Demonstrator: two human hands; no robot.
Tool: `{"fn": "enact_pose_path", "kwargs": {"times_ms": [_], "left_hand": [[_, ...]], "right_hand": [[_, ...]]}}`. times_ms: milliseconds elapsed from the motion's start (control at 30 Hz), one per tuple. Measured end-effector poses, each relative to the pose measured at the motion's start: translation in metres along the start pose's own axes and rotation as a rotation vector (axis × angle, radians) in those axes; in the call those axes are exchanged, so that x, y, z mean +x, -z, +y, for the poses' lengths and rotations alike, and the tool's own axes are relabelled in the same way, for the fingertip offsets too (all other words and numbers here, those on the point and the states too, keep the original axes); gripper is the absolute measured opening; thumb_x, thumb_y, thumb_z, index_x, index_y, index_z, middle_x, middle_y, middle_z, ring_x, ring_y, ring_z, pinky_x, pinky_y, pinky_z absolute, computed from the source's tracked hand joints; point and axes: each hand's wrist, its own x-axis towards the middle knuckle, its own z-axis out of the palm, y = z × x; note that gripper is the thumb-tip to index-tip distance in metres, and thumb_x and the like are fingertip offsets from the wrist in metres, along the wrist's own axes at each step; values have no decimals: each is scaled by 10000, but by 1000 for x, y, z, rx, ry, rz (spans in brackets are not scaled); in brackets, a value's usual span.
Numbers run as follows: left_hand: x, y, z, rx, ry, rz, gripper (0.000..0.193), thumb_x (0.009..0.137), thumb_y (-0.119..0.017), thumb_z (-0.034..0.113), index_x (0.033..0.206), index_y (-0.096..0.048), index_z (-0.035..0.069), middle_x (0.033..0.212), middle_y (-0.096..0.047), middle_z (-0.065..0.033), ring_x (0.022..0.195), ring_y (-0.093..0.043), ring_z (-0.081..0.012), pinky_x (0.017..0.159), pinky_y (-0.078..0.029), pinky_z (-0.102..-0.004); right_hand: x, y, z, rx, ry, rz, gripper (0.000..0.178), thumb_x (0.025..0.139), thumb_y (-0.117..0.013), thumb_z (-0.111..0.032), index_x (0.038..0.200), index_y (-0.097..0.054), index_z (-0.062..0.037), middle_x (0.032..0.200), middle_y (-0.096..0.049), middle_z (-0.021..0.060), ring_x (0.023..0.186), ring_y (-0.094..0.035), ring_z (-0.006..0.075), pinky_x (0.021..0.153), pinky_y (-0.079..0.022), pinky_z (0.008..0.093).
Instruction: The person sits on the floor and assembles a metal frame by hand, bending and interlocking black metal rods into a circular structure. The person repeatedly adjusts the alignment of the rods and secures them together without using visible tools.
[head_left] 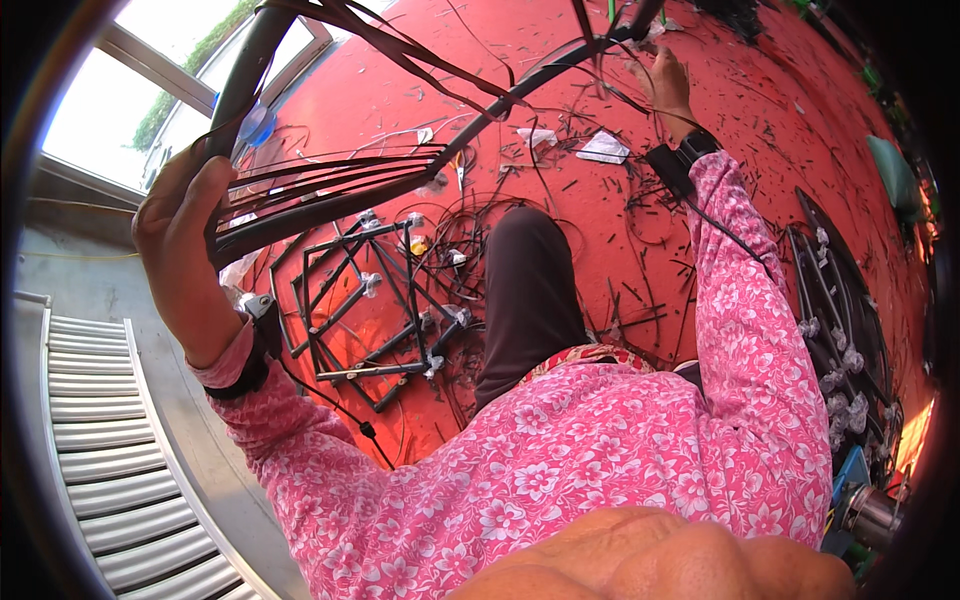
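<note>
A black tubular frame (370,199) is held up in front of me, tilted. Flat black strips (330,176) are wound side by side across its left corner, and more strips cross its upper part. My left hand (185,225) wraps round the frame at that corner, thumb against the strips. Farther off at the upper right, my right hand (668,88) is raised beside the frame's far end, its fingers bent together. A loose strip runs close to it; what its fingers grip is too small to make out. Both wrists wear dark bands with cables.
Black metal frames (385,340) with plastic-wrapped ends lie on the red floor (640,240) left of my knee. Strip offcuts, white scraps (603,147) and scissors (460,170) are scattered about. More wrapped black parts (845,330) lie at right. A slatted metal rack (110,430) stands at left.
</note>
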Motion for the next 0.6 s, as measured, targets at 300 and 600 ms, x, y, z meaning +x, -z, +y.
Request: {"fn": "enact_pose_path", "kwargs": {"times_ms": [300, 600], "left_hand": [[-1, 4, -10, -90, 87, -8, 306, 905, -687, 212, 1128, -687, 3, 825, -675, -36, 666, -663, -90, 543, -503, -210], [0, -3, -8, -149, 139, 69, 282, 859, -728, 164, 1082, -732, -9, 719, -566, 50, 637, -494, -26, 595, -374, -179]], "right_hand": [[-27, -9, 4, 81, 136, 60, 572, 907, -673, -515, 1207, -586, -35, 1054, -725, 146, 939, -705, 331, 771, -562, 439], [-36, -18, 13, 581, -88, -434, 420, 957, -621, -379, 957, -660, 39, 889, -714, 141, 816, -711, 285, 742, -564, 419]]}}
